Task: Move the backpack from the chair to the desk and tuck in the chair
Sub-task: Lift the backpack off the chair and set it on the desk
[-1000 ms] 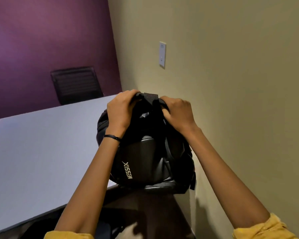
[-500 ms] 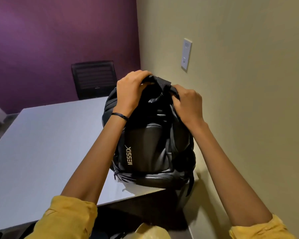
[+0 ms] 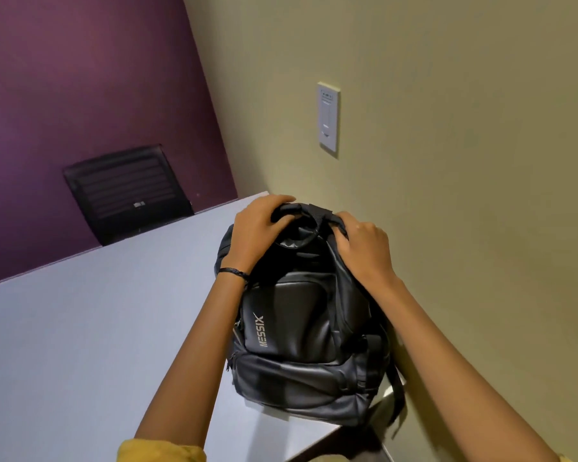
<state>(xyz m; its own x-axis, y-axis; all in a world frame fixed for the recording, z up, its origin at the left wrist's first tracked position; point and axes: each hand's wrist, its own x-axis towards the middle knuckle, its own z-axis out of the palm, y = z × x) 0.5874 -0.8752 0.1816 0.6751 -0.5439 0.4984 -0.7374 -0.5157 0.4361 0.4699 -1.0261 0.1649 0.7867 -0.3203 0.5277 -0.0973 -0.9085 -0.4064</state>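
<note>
The black backpack, with pale lettering on its front, stands upright on the near right corner of the white desk, close to the beige wall. My left hand grips the top of the bag on its left side. My right hand grips the top on the right, by the carry handle. Both arms reach in from the bottom edge. The chair that held the bag is out of view.
A black chair back shows behind the desk's far edge, against the purple wall. The beige wall runs along the desk's right side and carries a white switch plate. Dark floor shows under the desk's near corner.
The backpack has come forward and down onto the desk's corner, from hanging over its edge. Both hands stayed gripped on its top. The view tilted and moved closer.
</note>
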